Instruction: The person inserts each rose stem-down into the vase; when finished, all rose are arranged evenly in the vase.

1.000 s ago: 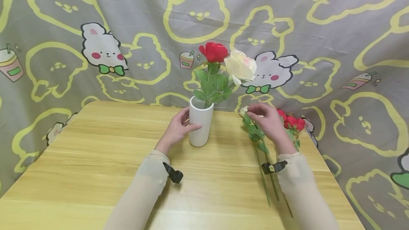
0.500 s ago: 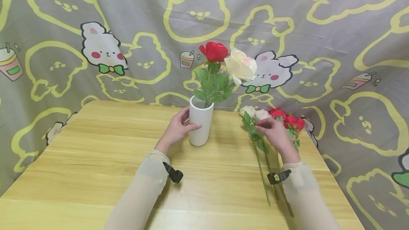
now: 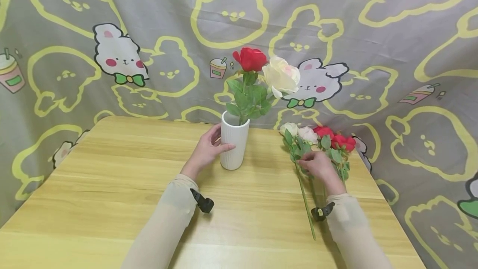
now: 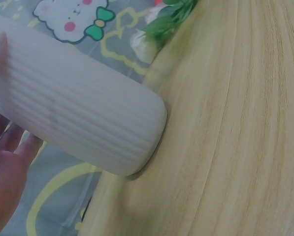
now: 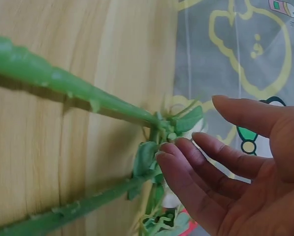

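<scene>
A white ribbed vase stands upright on the table, holding a red rose and a cream rose with green leaves. My left hand grips the vase from the left, thumb across its front and fingers round the back. To the right, my right hand hovers over the loose roses' stems. In the right wrist view its thumb is spread from the bent fingers, with nothing between them. Those fingertips are close to the leaves, beside a green stem. A white rose lies at that stem's far end.
Beside the white rose lie a pale pink rose and red roses, stems toward the front. Behind the wooden table hangs a grey curtain with yellow outlines and cartoon rabbits.
My right hand has drawn back from the rose heads toward the stems, uncovering the white and pale pink roses. My left hand and the vase have stayed put.
</scene>
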The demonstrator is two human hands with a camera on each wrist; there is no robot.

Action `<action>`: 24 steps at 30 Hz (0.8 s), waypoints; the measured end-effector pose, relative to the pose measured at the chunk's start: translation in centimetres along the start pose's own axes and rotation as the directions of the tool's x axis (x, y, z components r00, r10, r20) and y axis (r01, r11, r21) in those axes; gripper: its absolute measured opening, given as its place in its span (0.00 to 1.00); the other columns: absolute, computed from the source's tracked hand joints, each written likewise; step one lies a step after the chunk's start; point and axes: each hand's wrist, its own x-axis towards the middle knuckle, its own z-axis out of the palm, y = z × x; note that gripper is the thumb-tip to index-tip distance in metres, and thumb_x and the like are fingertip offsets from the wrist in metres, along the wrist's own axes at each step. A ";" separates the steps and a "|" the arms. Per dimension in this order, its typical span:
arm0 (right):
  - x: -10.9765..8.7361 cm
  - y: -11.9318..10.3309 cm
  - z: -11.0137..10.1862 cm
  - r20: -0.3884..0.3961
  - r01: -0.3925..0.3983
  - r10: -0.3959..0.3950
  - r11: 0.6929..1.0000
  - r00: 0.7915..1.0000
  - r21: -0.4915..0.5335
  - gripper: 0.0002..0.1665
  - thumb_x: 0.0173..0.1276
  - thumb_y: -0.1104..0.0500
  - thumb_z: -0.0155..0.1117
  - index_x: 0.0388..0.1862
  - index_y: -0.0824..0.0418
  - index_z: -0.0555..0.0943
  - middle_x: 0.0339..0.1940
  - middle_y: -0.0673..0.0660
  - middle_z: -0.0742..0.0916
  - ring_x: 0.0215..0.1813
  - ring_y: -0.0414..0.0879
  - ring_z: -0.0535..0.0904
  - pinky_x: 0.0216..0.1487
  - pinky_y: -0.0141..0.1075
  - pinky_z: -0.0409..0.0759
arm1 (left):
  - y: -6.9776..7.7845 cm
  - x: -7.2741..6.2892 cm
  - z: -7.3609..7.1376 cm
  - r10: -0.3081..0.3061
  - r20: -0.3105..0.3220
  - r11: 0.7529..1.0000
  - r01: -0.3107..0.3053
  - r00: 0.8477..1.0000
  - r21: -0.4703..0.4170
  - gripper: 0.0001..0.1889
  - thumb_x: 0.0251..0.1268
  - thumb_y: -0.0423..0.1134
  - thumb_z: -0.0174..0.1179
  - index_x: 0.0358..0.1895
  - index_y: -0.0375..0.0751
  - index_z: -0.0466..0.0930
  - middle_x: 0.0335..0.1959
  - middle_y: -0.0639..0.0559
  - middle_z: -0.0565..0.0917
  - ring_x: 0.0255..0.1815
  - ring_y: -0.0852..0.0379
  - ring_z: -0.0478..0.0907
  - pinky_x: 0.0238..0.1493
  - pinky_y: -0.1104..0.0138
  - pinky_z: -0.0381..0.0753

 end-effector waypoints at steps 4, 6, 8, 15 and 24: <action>0.5 0.2 0.3 0.000 0.011 -0.011 1.000 1.000 -0.018 0.18 0.68 0.60 0.64 0.48 0.75 0.80 0.42 0.67 0.84 0.37 0.58 0.84 0.35 0.42 0.84 | -0.1 0.0 0.0 0.000 -0.002 1.000 0.000 1.000 -0.006 0.40 0.55 0.29 0.72 0.71 0.38 0.64 0.70 0.41 0.68 0.71 0.49 0.64 0.70 0.59 0.64; 0.7 0.3 0.5 0.000 -0.002 0.002 1.000 1.000 -0.015 0.18 0.67 0.61 0.65 0.48 0.75 0.80 0.43 0.67 0.84 0.37 0.57 0.84 0.35 0.41 0.84 | -0.2 0.0 0.0 0.002 0.000 1.000 -0.002 1.000 -0.009 0.40 0.55 0.28 0.72 0.72 0.38 0.64 0.70 0.41 0.68 0.70 0.49 0.64 0.70 0.59 0.64; 0.9 0.3 0.7 -0.002 -0.013 0.012 1.000 1.000 -0.005 0.17 0.67 0.62 0.65 0.46 0.75 0.80 0.41 0.67 0.84 0.35 0.54 0.84 0.34 0.40 0.84 | -0.2 0.0 0.0 0.000 0.000 1.000 0.000 1.000 -0.012 0.39 0.55 0.28 0.72 0.71 0.39 0.64 0.69 0.41 0.69 0.70 0.49 0.64 0.70 0.59 0.64; 1.6 0.3 1.5 -0.026 -0.028 0.027 0.998 0.999 -0.049 0.14 0.64 0.61 0.67 0.41 0.72 0.83 0.34 0.62 0.85 0.31 0.50 0.83 0.31 0.37 0.82 | -0.1 0.2 -0.1 -0.027 0.010 0.999 0.027 1.000 -0.027 0.40 0.56 0.25 0.70 0.72 0.35 0.62 0.70 0.37 0.66 0.72 0.45 0.61 0.71 0.55 0.61; 1.8 0.2 1.5 -0.011 -0.080 0.079 0.985 0.997 -0.154 0.09 0.60 0.59 0.71 0.33 0.65 0.84 0.24 0.55 0.84 0.27 0.47 0.79 0.32 0.39 0.78 | -0.4 0.1 -0.1 -0.010 -0.012 1.000 0.010 1.000 0.008 0.39 0.55 0.31 0.73 0.71 0.42 0.65 0.69 0.44 0.70 0.70 0.51 0.65 0.70 0.60 0.64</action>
